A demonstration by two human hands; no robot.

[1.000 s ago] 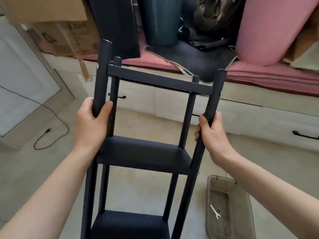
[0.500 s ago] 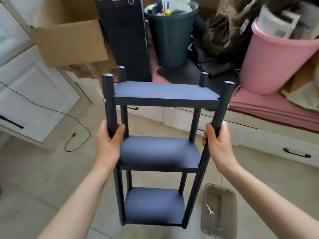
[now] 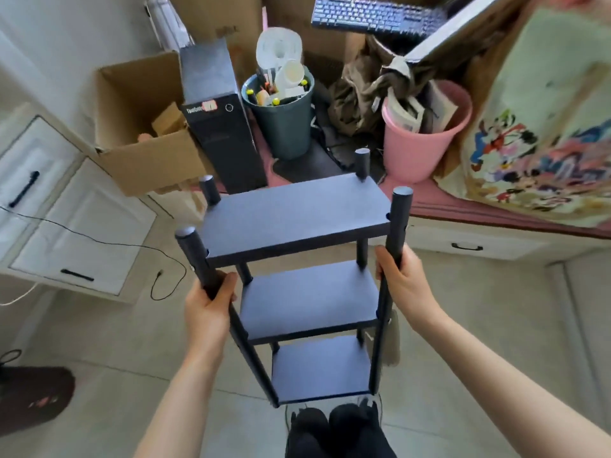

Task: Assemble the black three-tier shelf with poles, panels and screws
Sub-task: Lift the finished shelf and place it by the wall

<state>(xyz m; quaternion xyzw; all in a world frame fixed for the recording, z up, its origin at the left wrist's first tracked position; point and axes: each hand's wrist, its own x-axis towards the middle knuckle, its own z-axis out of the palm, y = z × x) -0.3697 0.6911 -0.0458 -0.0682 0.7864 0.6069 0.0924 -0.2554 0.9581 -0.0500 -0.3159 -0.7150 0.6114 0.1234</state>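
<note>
The black computer tower [image 3: 221, 127] carries a white printed word on its front, beside a red sticker, but the letters are too blurred to read. Faint print on the cardboard box [image 3: 228, 28] behind is likewise illegible.

The matte black three-tier shelf [image 3: 294, 216] is seen at centre. A pink plastic bucket [image 3: 416, 150] is shown at two o'clock, a dark teal bin [image 3: 284, 127] at twelve, a brown cardboard box [image 3: 132, 127] at ten.

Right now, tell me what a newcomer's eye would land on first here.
The black three-tier shelf at centre, with the left hand and right hand each gripping a front pole. Behind it, the pink bucket and, at far right, the bright cartoon-print cloth.
</note>
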